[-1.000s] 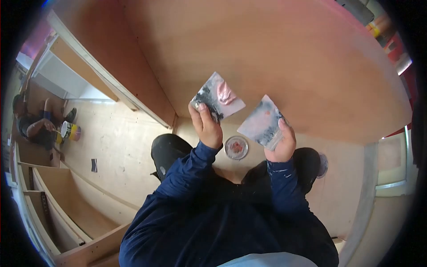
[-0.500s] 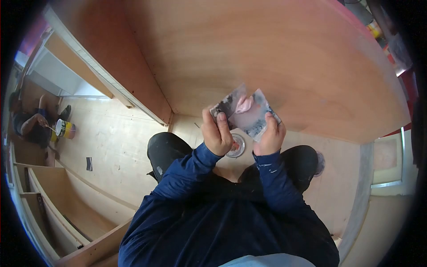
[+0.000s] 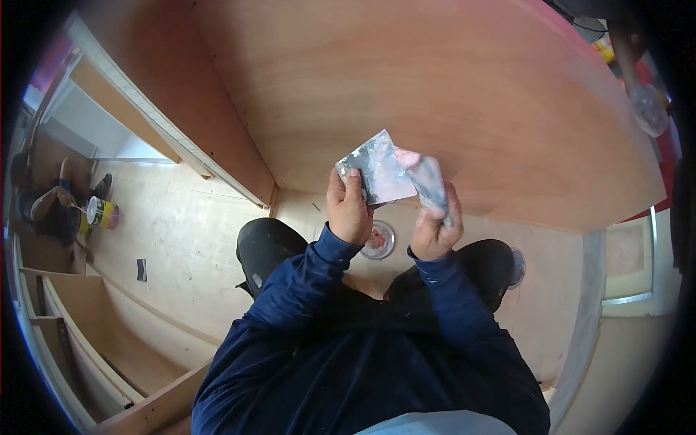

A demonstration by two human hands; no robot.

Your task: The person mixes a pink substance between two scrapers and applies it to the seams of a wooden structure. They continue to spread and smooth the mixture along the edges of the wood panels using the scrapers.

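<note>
My left hand (image 3: 349, 206) is closed on a square, stained plate (image 3: 378, 170), its thumb lying on the lower left part. A second stained plate (image 3: 428, 181), tilted and seen at a slant, is gripped in my right hand (image 3: 438, 228). Pink paste (image 3: 408, 158) clings to the upper left end of this second plate, beside the right edge of the first. Below and between my hands, a round container (image 3: 378, 240) with pinkish material inside stands on the floor.
A large wooden panel (image 3: 435, 94) rises in front. At the far left, a co-worker's arm (image 3: 47, 203) is near a yellow and white bucket (image 3: 103, 212). A dark scrap (image 3: 142, 270) lies on the floor. Wooden compartments (image 3: 130, 333) stand lower left; another person's arm (image 3: 623, 51) shows upper right.
The left plate has turned to show a broad, pale face. The right plate has tilted to a narrower view, and the pink paste now sits at its upper end. An arm has appeared upper right.
</note>
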